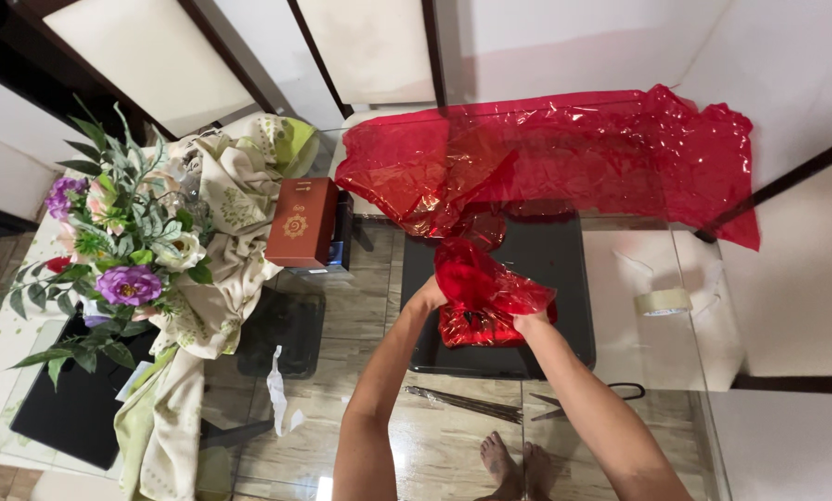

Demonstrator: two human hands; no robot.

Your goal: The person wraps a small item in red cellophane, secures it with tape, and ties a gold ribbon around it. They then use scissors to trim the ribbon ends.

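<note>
A: Layout, biggest first?

B: Glass surface (657, 343), see-through, floor tiles and the person's bare feet visible beneath. Big sheet of red cellophane (601, 153) spread flat across the far side, one edge hanging past the surface, likely kept flat so it stays usable. Left: cream cloth (221, 269) heaped beside an artificial flower bunch (119, 241). Dark tray (546, 278) in the middle, serving as a work base.

A: Hands?

B: Both on the red wrapped bundle (485, 297), which sits on the tray. Left hand (430, 295) clamps its left side, right hand (531, 323) pinches the lower right corner. Each grip is closed on cellophane, looks like holding the folds taut so they don't spring open.

A: Smaller stuff?

B: Brown box (300, 221) upright near the cloth. Tape roll (663, 301) right of the tray, within easy reach. Scissors (587, 397) and thin dark sticks (462, 404) on the near edge. Crumpled white paper scrap (278, 390) left of the arms.
</note>
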